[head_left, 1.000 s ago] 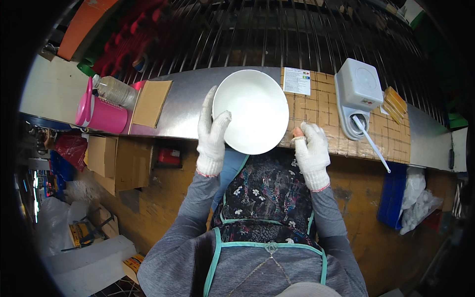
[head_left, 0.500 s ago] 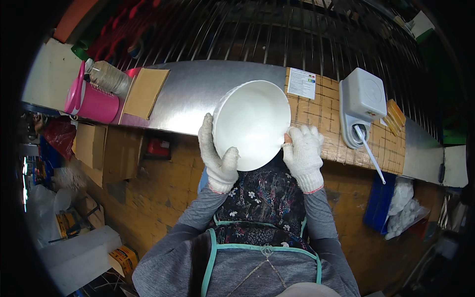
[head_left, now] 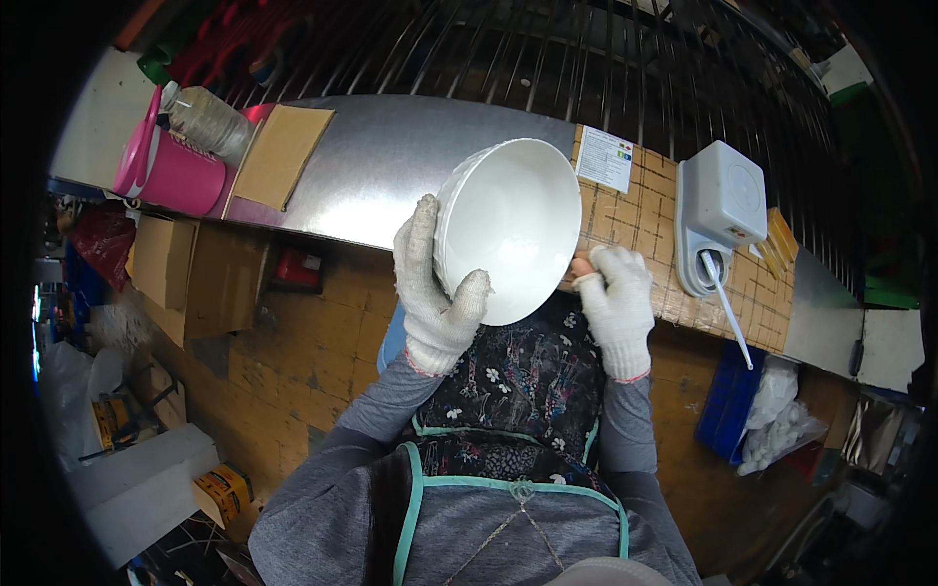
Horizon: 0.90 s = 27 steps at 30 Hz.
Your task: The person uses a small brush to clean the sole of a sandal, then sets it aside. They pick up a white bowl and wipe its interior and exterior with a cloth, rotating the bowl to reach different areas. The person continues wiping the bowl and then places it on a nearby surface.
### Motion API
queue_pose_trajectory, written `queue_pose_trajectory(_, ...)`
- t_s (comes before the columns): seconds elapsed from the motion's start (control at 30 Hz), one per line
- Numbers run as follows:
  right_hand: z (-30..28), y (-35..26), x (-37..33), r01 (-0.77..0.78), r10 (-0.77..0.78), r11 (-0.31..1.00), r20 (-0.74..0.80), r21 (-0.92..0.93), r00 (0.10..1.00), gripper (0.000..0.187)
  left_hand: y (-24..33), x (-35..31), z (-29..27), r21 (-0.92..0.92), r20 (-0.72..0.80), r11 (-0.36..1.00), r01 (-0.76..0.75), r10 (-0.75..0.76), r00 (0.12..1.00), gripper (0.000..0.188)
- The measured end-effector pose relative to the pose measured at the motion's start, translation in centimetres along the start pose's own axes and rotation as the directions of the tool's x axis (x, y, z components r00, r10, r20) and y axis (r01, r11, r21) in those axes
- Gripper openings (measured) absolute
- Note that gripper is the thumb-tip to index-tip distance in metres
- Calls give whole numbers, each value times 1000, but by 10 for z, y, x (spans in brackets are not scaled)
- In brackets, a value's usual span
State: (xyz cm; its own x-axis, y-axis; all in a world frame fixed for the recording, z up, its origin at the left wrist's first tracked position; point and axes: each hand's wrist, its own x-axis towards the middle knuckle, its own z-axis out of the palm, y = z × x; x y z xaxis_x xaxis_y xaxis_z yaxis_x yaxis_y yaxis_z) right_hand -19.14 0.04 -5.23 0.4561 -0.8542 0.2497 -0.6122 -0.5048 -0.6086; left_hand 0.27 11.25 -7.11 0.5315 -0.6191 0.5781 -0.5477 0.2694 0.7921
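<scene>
Matt, knitted cloth gloves (head_left: 620, 311) cover both hands (head_left: 435, 311); between them, a smooth, glossy bowl (head_left: 518, 230). Beyond them, a shiny metal surface (head_left: 381, 161); far left, a plastic bucket (head_left: 184, 176).

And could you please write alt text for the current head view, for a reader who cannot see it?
A gloved left hand holds a tilted white bowl at the front edge of a metal counter, the gloved right hand beside the bowl. A white plastic unit sits on a brown sheet at right; a pink container and clear bottle are at left.
</scene>
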Motion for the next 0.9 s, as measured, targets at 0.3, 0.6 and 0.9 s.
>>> queue_pose_trajectory(0.3, 27, -12, 1, 26, -44, 954, -54, -297, 998, 17, 0, -2, -3, 139, 42, 976, -171, 166, 985, 83)
queue_pose_trajectory(0.6, 18, -13, 16, -84, 82, 995, 39, 49, 996, 19, -13, 4, -4, -287, 21, 942, 176, -178, 984, 85)
queue_pose_trajectory(0.9, 31, 0, 33, -67, 68, 997, -26, 26, 997, 32, -16, 19, -7, -236, 41, 964, 123, -116, 992, 82)
